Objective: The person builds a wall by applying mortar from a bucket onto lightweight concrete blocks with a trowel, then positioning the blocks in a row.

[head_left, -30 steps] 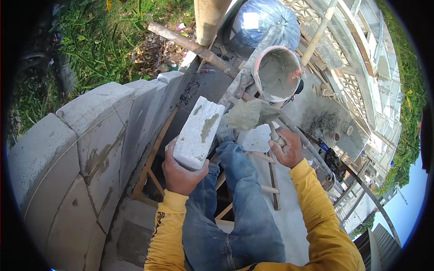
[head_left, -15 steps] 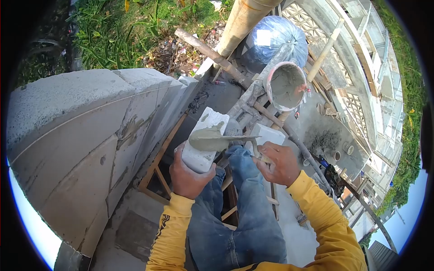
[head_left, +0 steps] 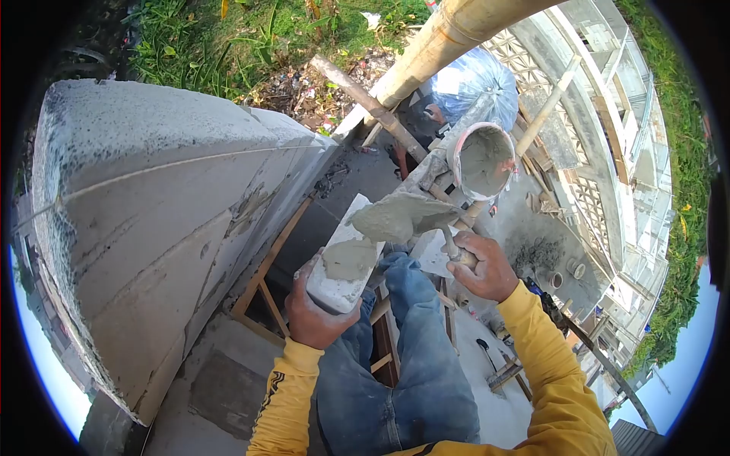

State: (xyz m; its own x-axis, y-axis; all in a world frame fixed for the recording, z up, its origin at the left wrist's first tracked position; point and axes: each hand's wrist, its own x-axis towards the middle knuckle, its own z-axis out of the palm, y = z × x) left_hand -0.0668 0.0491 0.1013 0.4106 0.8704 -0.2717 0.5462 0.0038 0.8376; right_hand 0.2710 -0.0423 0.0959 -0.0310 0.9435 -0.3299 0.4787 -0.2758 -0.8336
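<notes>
Big pale wall rising at left, mortar bucket up ahead, and here's the white block between them, the left hand keeping its grip clamped around the near end! The right hand has its grip wrapped round the handle of the loaded trowel, blade over the block's far end, beside a mortar patch.

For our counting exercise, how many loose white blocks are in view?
2: one block in the left hand, another block appears beside the right hand; others may be hidden.
</notes>
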